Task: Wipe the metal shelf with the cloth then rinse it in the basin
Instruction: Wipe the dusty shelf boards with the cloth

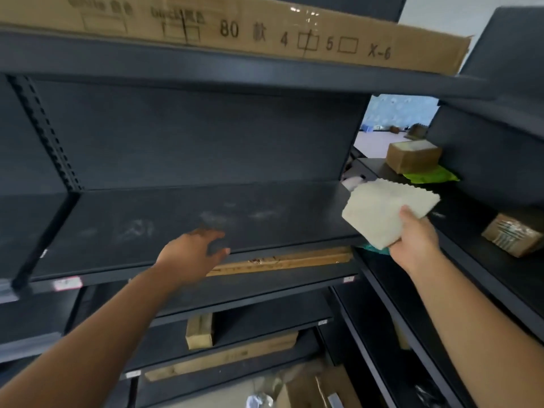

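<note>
A dark grey metal shelf (265, 213) runs across the middle of the view, with pale dusty smudges on its top. My right hand (418, 242) holds a folded cream cloth (382, 213) in the air at the shelf's right end, just above its front corner. My left hand (194, 251) rests with fingers spread on the shelf's front edge near the middle and holds nothing. No basin is in view.
A long cardboard box (265, 28) lies on the shelf above. Lower shelves hold wooden planks (282, 262) and a wooden block (199, 331). A second rack on the right carries cardboard boxes (412, 156) and a green bag (429, 175). Cartons (315, 390) lie on the floor.
</note>
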`<control>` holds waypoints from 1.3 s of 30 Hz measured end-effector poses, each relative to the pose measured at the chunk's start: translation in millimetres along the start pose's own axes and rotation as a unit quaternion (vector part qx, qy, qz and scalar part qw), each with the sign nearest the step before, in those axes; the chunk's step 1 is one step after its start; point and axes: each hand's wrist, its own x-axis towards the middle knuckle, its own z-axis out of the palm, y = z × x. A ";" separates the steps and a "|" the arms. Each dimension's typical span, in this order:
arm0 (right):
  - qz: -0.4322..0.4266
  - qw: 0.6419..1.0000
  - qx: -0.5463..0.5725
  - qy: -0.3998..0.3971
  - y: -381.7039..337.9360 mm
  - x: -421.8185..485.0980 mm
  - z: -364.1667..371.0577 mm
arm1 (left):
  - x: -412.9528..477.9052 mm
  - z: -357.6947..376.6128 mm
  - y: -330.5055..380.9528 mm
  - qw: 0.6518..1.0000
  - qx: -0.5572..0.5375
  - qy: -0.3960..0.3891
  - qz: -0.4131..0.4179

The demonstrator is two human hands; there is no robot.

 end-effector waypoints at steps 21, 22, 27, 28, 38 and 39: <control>-0.258 0.621 -0.700 -0.242 203.8 108.2 144.6 | 54.0 23.7 -56.3 0.982 0.103 -0.010 -0.160; -0.257 0.655 -0.658 -0.267 210.3 93.5 163.2 | 55.6 22.5 -55.5 0.980 0.113 -0.016 -0.163; 0.134 0.941 -0.192 -0.244 190.7 74.0 228.1 | 54.8 16.0 -54.8 0.975 0.144 -0.047 -0.164; 0.183 0.954 -0.104 -0.211 180.6 82.0 228.3 | 54.4 14.3 -54.8 0.975 0.143 -0.053 -0.163; -0.266 0.838 -0.475 -0.043 99.1 220.1 118.4 | 54.6 9.6 -58.4 0.975 0.149 -0.088 -0.139; -0.281 0.800 -0.527 -0.052 107.0 227.1 110.0 | 54.3 10.6 -59.7 0.975 0.150 -0.085 -0.139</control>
